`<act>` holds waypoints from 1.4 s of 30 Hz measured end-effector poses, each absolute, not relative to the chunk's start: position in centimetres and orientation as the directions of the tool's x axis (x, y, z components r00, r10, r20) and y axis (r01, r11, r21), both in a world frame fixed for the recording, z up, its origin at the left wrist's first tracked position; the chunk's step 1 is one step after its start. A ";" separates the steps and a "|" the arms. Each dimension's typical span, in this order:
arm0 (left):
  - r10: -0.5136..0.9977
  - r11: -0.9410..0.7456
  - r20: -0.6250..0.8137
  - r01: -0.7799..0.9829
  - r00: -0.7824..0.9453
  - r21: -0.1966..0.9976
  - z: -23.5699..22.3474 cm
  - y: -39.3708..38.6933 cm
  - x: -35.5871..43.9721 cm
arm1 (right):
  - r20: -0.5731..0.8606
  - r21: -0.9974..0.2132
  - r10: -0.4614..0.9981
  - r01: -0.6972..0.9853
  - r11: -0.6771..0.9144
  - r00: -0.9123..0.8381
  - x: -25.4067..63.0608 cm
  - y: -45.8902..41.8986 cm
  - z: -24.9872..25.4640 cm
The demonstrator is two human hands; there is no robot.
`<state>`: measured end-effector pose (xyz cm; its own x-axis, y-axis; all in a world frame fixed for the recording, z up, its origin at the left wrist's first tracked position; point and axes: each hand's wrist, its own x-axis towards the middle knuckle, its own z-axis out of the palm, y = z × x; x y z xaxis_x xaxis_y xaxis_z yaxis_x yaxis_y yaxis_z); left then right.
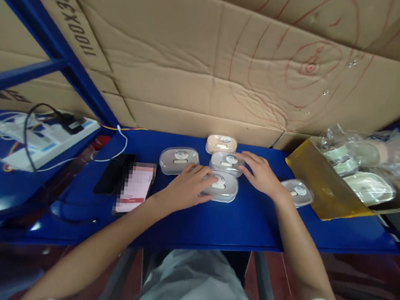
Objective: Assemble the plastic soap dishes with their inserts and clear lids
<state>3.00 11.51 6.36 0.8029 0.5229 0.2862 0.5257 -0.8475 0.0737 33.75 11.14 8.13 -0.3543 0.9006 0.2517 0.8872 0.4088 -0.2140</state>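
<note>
Several small rounded plastic cases lie on the blue table (pixel 214 221). My left hand (pixel 188 186) rests on the left side of the nearest grey case (pixel 223 188), fingers curled over its edge. My right hand (pixel 259 174) lies flat with fingers stretched toward a second grey case (pixel 226 162) just behind it. A peach case (pixel 221 144) sits farther back. Another grey case (pixel 179 160) lies to the left, and one more (pixel 299 191) sits right of my right wrist.
A black phone (pixel 114 173) and a pink-screened phone (pixel 135 187) lie at the left. A yellow cardboard box (pixel 326 189) with bagged cases stands at the right. A white power strip (pixel 47 139) with cables sits far left. A cardboard wall (pixel 207 66) backs the table.
</note>
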 end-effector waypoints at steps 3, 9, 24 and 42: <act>0.521 -0.853 0.307 0.498 0.797 0.155 6.1 12.6 2.4 | 0.327 -0.176 0.919 0.942 0.287 -0.219 38.2 7.2 7.8; 0.634 -0.757 0.433 0.628 0.641 0.180 5.4 14.0 -1.5 | 0.352 -0.016 0.929 0.993 -0.114 0.112 46.9 -1.9 1.8; 0.865 -0.501 0.160 0.800 0.476 0.331 6.9 21.1 -1.6 | 0.258 -0.200 0.954 0.957 0.208 -0.153 42.0 14.6 4.7; 0.558 -0.819 0.244 0.480 0.793 0.315 7.0 12.7 3.8 | 0.392 -0.186 0.855 0.881 0.436 -0.340 34.6 14.2 4.1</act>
